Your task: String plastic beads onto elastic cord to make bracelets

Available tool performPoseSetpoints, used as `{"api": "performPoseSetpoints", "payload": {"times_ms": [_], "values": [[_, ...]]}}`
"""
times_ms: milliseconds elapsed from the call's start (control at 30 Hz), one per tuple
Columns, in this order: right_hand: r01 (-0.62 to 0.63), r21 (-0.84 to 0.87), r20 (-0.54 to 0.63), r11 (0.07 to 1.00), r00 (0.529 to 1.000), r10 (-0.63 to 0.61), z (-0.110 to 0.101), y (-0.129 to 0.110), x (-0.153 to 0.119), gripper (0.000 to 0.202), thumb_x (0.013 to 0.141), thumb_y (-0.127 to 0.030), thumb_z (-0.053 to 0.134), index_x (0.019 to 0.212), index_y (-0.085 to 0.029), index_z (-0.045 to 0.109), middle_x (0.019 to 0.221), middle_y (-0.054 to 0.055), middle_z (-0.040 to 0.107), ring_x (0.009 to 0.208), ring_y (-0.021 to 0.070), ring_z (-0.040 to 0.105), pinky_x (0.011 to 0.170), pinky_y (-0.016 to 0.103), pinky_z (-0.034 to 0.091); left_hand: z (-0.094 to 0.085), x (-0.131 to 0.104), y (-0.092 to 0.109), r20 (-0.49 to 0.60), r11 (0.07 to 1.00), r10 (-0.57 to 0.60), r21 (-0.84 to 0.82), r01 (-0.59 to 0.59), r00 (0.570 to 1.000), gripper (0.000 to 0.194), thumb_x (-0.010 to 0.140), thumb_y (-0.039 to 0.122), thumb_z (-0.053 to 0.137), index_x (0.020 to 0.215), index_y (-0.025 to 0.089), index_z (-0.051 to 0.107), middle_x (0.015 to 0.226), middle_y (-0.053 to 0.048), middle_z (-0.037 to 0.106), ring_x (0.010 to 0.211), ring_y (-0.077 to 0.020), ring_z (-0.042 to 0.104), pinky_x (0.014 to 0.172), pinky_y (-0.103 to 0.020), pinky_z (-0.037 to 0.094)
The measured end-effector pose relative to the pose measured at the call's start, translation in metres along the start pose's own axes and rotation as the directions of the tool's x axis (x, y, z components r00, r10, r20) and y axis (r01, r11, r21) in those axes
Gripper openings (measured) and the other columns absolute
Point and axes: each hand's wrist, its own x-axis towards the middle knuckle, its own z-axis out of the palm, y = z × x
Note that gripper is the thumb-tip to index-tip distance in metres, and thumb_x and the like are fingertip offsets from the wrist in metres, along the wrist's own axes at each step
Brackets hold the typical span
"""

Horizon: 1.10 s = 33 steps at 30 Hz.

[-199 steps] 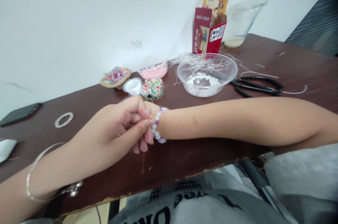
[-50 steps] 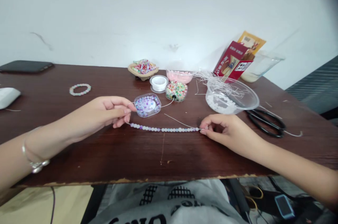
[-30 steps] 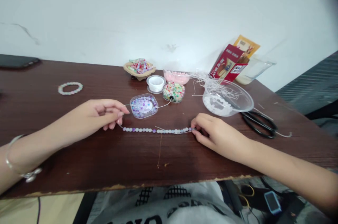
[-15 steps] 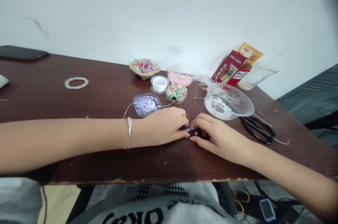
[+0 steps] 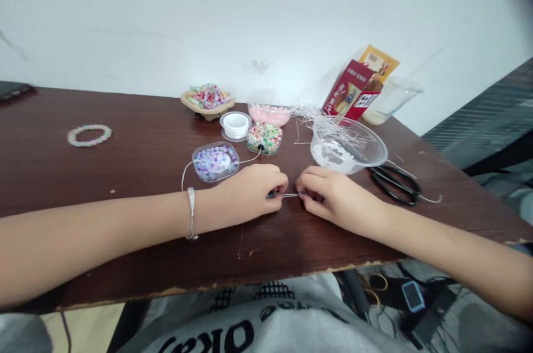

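Note:
Low over the dark table, a short white string runs taut between my two hands. My left hand is closed on its left part, where bluish-purple beads peek out between thumb and fingers. With thumb and fingertips pinched, my right hand grips the other end of the string. Most of the beads in my left hand are hidden. Close behind that hand sit purple beads in a small clear box, crossed by a loose white cord.
Behind lie a spool, mixed beads, pink beads and a wooden dish of beads. To the right are a clear bowl, black-handled scissors and a red box. A bead bracelet rests at left.
My hands have drawn apart, and the string now stretches between them. Beads that showed between my fingertips are now mostly inside my left hand. The view has shifted slightly.

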Motion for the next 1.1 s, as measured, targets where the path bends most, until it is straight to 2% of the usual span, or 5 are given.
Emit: {"api": "performPoseSetpoints", "payload": {"times_ms": [233,600,733,900,1100], "values": [[-0.159,-0.171,0.033,0.972,0.986,0.166,-0.011,0.015,-0.043,0.007,0.083,-0.012,0.047,0.083,-0.018,0.051,0.084,0.006,0.054,0.070,0.0161,0.052,0.065,0.028,0.041,-0.005,-0.001,0.000,0.032,1.000,-0.029,0.008,0.028,0.999,0.011,0.081,0.019,0.048,0.074,0.017,0.057,0.076,-0.001,0.056,0.069,-0.0136,0.050,0.063,-0.025,0.037],[-0.298,-0.191,0.012,0.935,0.952,0.306,-0.031,0.053,-0.106,0.007,0.083,-0.013,0.048,0.082,-0.019,0.051,0.078,0.003,0.053,0.068,0.0146,0.050,0.064,0.027,0.039,-0.011,-0.002,-0.003,0.097,0.995,-0.038,0.098,0.028,0.995,0.011,0.082,0.017,0.044,0.073,0.018,0.052,0.076,-0.001,0.054,0.070,-0.0146,0.050,0.063,-0.026,0.035],[-0.307,-0.159,0.019,0.938,0.949,0.314,-0.043,0.052,-0.123,0.008,0.082,-0.014,0.048,0.082,-0.020,0.054,0.075,0.003,0.054,0.064,0.0147,0.051,0.060,0.027,0.039,-0.014,-0.002,-0.002,0.155,0.977,-0.097,0.205,0.064,0.983,0.012,0.079,0.014,0.043,0.071,0.017,0.051,0.075,-0.003,0.055,0.067,-0.0156,0.052,0.061,-0.027,0.036],[-0.404,-0.198,0.017,0.893,0.910,0.415,-0.062,0.050,-0.141,0.009,0.083,-0.019,0.049,0.080,-0.023,0.056,0.069,0.005,0.054,0.059,0.0150,0.050,0.057,0.030,0.038,-0.015,-0.002,0.004,0.198,0.958,-0.090,0.285,0.031,0.976,0.013,0.081,0.013,0.042,0.078,0.015,0.055,0.084,-0.006,0.059,0.076,-0.0176,0.057,0.068,-0.027,0.041],[-0.498,-0.258,0.002,0.828,0.857,0.516,-0.085,0.051,-0.156,0.011,0.081,-0.014,0.047,0.077,-0.019,0.056,0.067,0.004,0.056,0.058,0.0156,0.052,0.057,0.029,0.042,-0.012,-0.003,0.001,0.159,0.937,-0.065,0.350,0.005,0.985,0.013,0.080,0.012,0.043,0.076,0.015,0.055,0.083,-0.007,0.060,0.074,-0.0187,0.058,0.066,-0.029,0.041]]}}
